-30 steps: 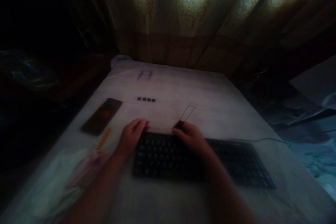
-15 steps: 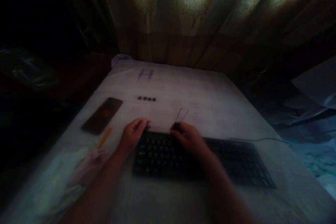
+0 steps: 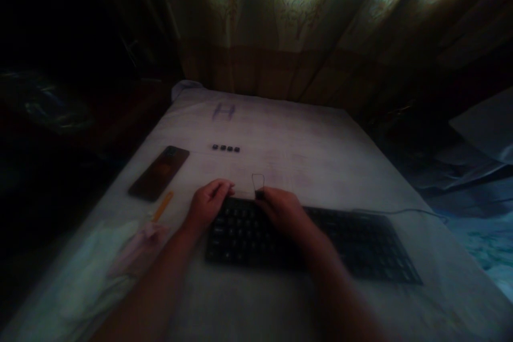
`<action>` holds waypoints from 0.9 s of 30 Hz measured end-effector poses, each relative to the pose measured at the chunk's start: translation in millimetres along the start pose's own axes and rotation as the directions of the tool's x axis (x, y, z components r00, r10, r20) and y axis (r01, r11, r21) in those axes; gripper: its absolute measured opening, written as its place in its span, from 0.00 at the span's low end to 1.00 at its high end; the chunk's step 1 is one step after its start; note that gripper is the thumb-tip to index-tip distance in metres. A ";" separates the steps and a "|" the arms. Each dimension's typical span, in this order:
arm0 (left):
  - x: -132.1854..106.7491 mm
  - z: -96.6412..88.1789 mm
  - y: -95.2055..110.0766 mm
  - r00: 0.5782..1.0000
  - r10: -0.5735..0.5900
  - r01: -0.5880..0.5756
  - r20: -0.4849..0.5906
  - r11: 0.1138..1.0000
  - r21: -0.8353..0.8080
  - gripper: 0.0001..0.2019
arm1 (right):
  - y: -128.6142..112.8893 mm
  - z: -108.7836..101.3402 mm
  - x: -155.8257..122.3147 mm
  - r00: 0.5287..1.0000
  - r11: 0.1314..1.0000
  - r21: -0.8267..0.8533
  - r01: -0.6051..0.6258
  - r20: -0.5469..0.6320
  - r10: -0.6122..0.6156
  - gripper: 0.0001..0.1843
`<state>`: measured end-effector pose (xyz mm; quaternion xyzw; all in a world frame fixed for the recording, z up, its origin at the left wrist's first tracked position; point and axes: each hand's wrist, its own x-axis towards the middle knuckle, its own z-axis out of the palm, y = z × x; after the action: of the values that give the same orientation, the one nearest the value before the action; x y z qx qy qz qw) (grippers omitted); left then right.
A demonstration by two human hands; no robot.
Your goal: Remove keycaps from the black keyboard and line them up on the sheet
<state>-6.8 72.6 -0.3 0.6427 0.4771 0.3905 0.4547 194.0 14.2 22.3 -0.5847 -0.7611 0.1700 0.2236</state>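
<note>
A black computer keyboard (image 3: 248,235) lies on the cloth-covered table. At its back left corner rests my left hand (image 3: 210,200), fingers curled and closed; whether they grip anything is hidden. My right hand (image 3: 280,206) is over the back edge of the keyboard, left of its middle, closed around a wire keycap puller (image 3: 258,184). The puller's thin wire loop points up and away from me, clear of the keys. Behind the keyboard, several small black keycaps (image 3: 226,148) sit in a short row. My right hand and forearm cover part of the keys.
A dark phone (image 3: 159,173) lies at the left. Nearer me are an orange-handled tool (image 3: 163,206) and a crumpled pink cloth (image 3: 140,246). The keyboard's cable (image 3: 404,210) runs off to the right. A patterned curtain (image 3: 300,5) hangs behind the table (image 3: 304,128).
My right hand has shifted slightly left, and the puller's wire loop has swung from leaning right to nearly upright and farther left. The left hand stays at the keyboard's corner.
</note>
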 end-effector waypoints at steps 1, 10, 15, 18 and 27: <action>-0.3 0.2 -0.3 1.000 0.013 -0.013 0.011 0.999 0.029 0.16 | 0.3 0.3 0.0 1.000 1.000 -0.012 0.005 -0.001 -0.005 0.05; -1.0 1.0 -2.6 0.994 0.098 -0.106 0.054 0.977 0.183 0.16 | 4.4 3.3 -3.9 0.996 0.982 0.175 -0.073 -0.027 0.079 0.06; -3.0 2.6 -2.7 0.988 0.139 -0.152 0.071 0.955 0.254 0.17 | 7.3 5.7 -5.1 0.991 0.951 0.297 -0.088 -0.072 0.115 0.05; -3.6 3.3 -2.9 0.985 0.153 -0.168 0.075 0.945 0.279 0.17 | 9.5 8.3 -5.6 0.988 0.935 0.342 -0.094 -0.083 0.129 0.06; -3.1 3.5 -2.5 0.984 0.163 -0.179 0.075 0.933 0.313 0.17 | 10.1 6.4 -5.4 0.951 0.787 0.596 -0.161 -0.120 0.285 0.08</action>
<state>-4.9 69.2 -3.9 0.7559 0.4652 0.3308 0.3206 199.9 11.6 10.9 -0.5889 -0.5713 0.3582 0.4456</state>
